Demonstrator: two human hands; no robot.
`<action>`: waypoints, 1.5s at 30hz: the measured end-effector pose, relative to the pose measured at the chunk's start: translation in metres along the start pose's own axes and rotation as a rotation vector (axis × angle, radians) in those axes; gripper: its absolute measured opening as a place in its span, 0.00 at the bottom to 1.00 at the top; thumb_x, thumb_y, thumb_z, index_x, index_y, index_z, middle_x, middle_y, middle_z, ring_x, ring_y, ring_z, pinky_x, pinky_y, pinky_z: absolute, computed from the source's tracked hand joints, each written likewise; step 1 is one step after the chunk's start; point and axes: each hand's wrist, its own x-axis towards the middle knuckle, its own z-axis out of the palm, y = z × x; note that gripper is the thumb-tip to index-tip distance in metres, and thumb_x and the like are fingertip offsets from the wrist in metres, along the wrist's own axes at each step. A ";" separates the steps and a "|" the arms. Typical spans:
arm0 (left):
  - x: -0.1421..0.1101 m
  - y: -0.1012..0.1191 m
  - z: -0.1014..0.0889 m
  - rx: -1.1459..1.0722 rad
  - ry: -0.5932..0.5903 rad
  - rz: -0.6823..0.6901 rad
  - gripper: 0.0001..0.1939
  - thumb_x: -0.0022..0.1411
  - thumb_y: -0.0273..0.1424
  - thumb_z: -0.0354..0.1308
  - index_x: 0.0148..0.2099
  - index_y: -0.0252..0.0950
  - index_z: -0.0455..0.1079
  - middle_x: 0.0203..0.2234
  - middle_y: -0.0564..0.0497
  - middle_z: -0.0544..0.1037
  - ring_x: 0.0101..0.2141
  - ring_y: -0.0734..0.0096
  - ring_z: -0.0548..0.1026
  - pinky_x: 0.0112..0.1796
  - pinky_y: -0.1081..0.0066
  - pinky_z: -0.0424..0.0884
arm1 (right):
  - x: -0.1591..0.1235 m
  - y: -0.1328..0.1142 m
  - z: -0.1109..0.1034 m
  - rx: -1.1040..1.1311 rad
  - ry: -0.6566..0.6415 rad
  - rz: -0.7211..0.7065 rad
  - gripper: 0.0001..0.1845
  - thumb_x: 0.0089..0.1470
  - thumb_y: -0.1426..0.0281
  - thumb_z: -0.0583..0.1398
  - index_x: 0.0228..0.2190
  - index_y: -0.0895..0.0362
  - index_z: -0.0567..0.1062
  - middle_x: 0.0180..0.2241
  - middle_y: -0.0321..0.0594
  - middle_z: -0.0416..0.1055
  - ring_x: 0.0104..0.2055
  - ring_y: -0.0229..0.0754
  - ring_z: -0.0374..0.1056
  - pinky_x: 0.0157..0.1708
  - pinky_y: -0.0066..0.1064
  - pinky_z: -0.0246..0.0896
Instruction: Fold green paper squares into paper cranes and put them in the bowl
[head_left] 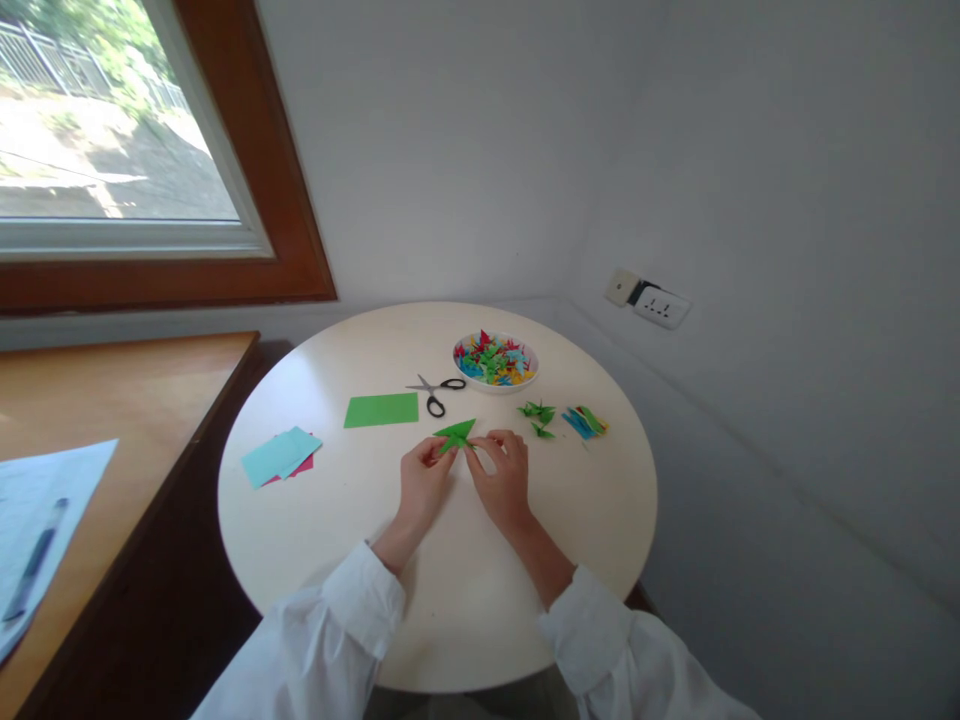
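Between my two hands is a green folded paper crane [457, 433], held just above the round white table [330, 540]. My left hand [424, 485] pinches its left side, fingers closed. On the other side, the thumb and fingertips of my right hand [501, 477] grip the lower right part of the paper. A flat sheet of green paper [381, 410] lies beyond my left hand. Scissors [433, 391] with black handles rest spread apart behind the crane. Several small green folded cranes [537, 415] sit to the right of my right hand.
A white bowl [496, 386] full of colourful folded paper stands at the back. Blue, green and yellow paper strips [584, 422] lie at the right. Light blue paper squares [281, 456] overlap a red one at the left. A wooden desk [135, 390] holds paper and a pen [36, 560].
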 end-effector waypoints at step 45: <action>0.001 -0.014 0.002 0.193 0.014 0.083 0.05 0.49 0.29 0.58 0.28 0.34 0.73 0.25 0.49 0.76 0.28 0.71 0.71 0.28 0.72 0.64 | -0.008 0.003 0.007 0.236 -0.059 0.119 0.03 0.50 0.73 0.59 0.28 0.56 0.74 0.28 0.40 0.69 0.33 0.42 0.63 0.34 0.35 0.61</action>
